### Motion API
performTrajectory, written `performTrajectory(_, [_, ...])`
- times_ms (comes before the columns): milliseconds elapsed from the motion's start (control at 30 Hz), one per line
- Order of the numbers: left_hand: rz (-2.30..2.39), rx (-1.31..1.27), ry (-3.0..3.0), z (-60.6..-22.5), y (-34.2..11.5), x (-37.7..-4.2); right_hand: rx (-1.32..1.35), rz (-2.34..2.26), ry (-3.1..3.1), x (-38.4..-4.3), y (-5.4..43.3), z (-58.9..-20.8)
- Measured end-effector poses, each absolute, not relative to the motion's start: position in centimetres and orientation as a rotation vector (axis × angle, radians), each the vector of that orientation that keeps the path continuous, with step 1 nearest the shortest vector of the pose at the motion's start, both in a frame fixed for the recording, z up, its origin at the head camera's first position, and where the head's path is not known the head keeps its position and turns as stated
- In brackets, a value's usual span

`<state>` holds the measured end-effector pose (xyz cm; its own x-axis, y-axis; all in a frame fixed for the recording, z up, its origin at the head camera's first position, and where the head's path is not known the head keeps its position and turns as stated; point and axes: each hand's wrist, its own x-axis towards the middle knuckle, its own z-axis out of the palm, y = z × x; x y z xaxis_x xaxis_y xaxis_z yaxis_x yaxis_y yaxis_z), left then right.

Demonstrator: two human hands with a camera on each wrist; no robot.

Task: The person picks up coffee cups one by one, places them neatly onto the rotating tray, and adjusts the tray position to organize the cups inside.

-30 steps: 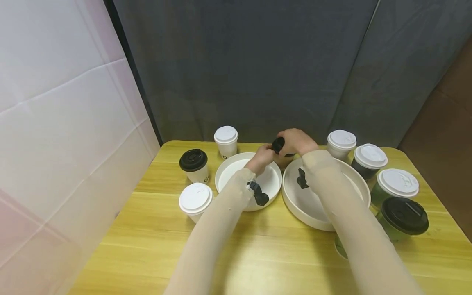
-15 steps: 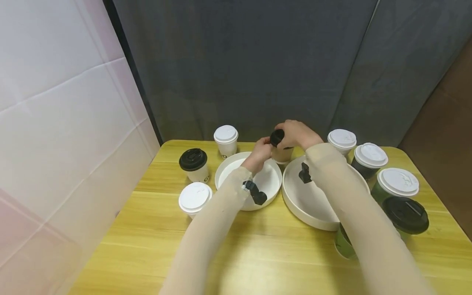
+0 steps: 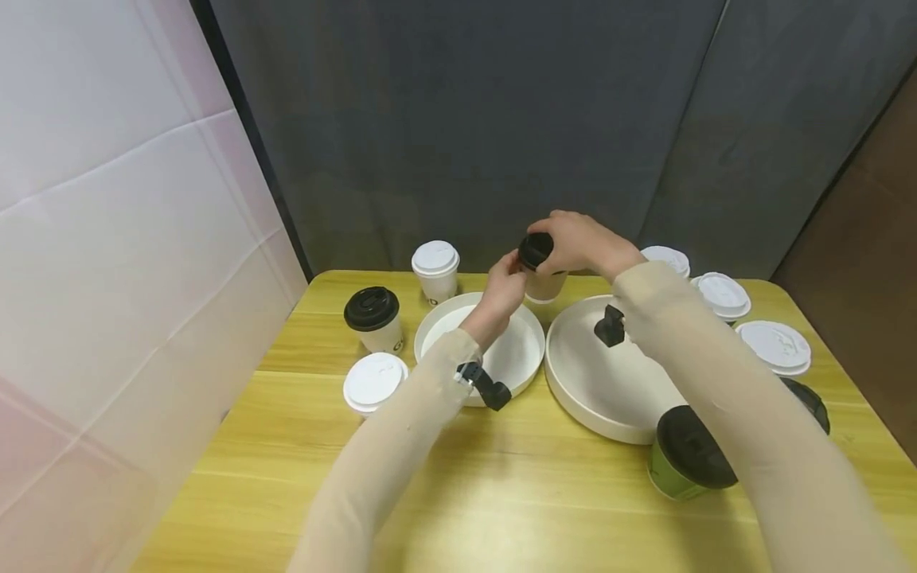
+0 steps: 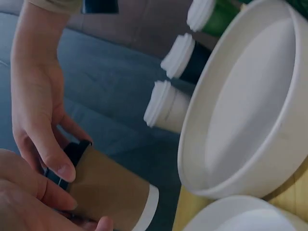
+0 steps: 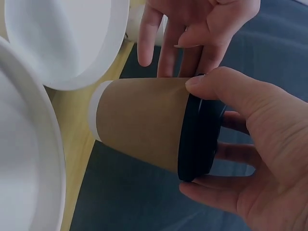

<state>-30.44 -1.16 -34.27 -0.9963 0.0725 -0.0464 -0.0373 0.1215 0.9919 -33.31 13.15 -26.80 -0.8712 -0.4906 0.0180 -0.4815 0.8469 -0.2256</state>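
A paper coffee cup (image 5: pixel 139 125) with a brown sleeve and a black lid (image 5: pixel 198 134) is between my hands behind the two round white dishes. Over its top, my right hand (image 3: pixel 583 243) grips the lid, thumb on one side and fingers on the other. My left hand (image 3: pixel 497 298) is at the cup's left side, its fingers extended and loose along the wall. In the right wrist view some left fingertips pass behind the cup. The smaller dish (image 3: pixel 526 362) lies under my left forearm; the larger dish (image 3: pixel 573 398) lies below my right wrist.
Left of the dishes stand a black-lidded white cup (image 3: pixel 374 318) and two white-lidded cups (image 3: pixel 435 270). Several lidded cups line the right side, partly behind my right sleeve. A green cup (image 3: pixel 669 473) with a black lid stands near the larger dish. A dark curtain (image 3: pixel 458 143) hangs behind the table.
Both hands and the brown-sleeved cup have moved up and slightly left in the head view. My right forearm has shifted right, uncovering more of the green cup in front.
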Motion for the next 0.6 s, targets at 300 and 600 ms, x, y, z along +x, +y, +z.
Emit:
performTrajectory(300, [2.016,0.059,2.288,-33.4,-1.6,-27.7,-0.919,-0.352,2.995,-31.5,13.1,-26.2])
performTrajectory(600, [1.974,0.087,2.249,-33.0,-3.0,-24.6,-1.007,-0.38,3.002,-29.4,12.4,-26.6])
